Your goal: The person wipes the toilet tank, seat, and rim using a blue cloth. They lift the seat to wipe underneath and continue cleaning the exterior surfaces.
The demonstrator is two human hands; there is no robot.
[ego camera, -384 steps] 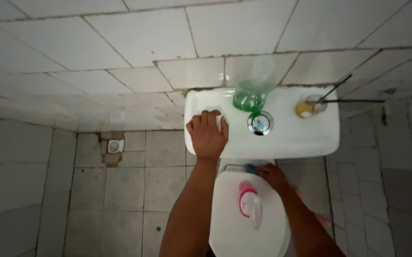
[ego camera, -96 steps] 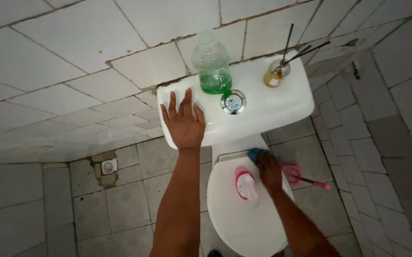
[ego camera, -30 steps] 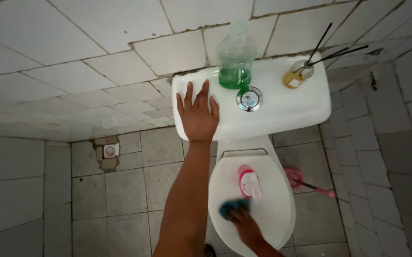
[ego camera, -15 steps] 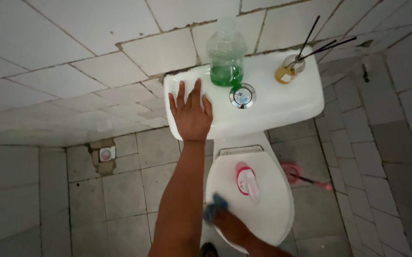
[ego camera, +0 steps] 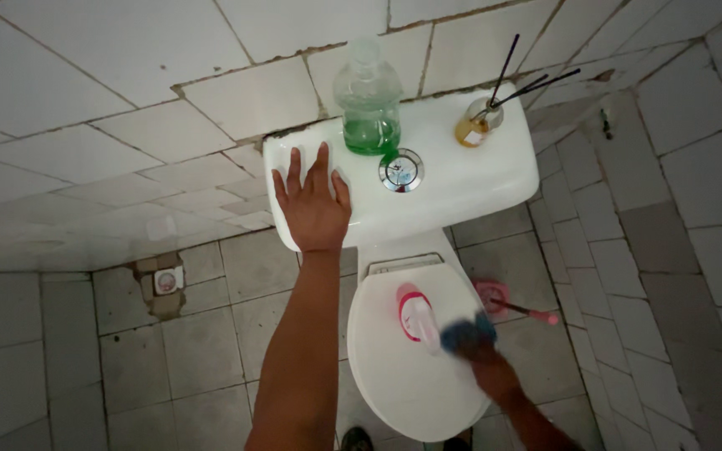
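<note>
The left hand [ego camera: 312,205] stays pressed flat, fingers spread and gripping nothing, on the left end of the smooth white ceramic cistern [ego camera: 461,188]. On the cistern, left to right, stand a clear plastic bottle of green liquid [ego camera: 368,104], a round chrome flush button [ego camera: 401,169] and a small glass reed diffuser [ego camera: 474,125]. Below, the right hand [ego camera: 488,370], grip closed on a blue cloth [ego camera: 466,331], has swept from the front left of the glossy oval toilet lid [ego camera: 403,376] to its right side, beside a pink-and-white spray bottle [ego camera: 416,313] lying there, so the wiping continues; a pink brush [ego camera: 507,302] lies on the tiled floor.

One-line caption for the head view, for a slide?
Left hand flat on toilet tank; right hand presses blue cloth on closed lid.
</note>
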